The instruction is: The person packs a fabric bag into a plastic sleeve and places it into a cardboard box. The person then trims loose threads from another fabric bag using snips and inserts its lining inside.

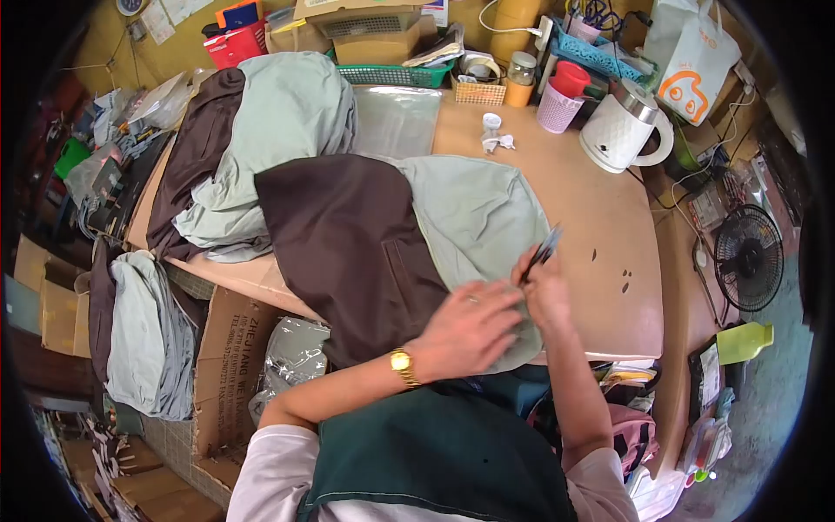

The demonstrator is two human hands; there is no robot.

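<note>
A two-tone garment piece (pixel 348 235), dark brown on one side and pale grey-green on the other, lies spread on the table in front of me. Over its pale lower edge is my left hand (pixel 474 326), wearing a gold watch (pixel 404 367); its fingers are bent onto the cloth and slightly blurred. Close beside it, my right hand (pixel 546 291) is closed around small scissors (pixel 546 248) with dark handles, blades pointing up and away. My left fingertips nearly meet the right hand, and the exact grip on the cloth is partly hidden.
More brown and pale garments (pixel 296 104) are heaped at the back left, with others (pixel 148 331) hanging lower left by a cardboard box (pixel 230 374). A white kettle (pixel 619 130), pink basket (pixel 559 109) and green tray (pixel 391 76) stand along the back. A black fan (pixel 748 257) is at right.
</note>
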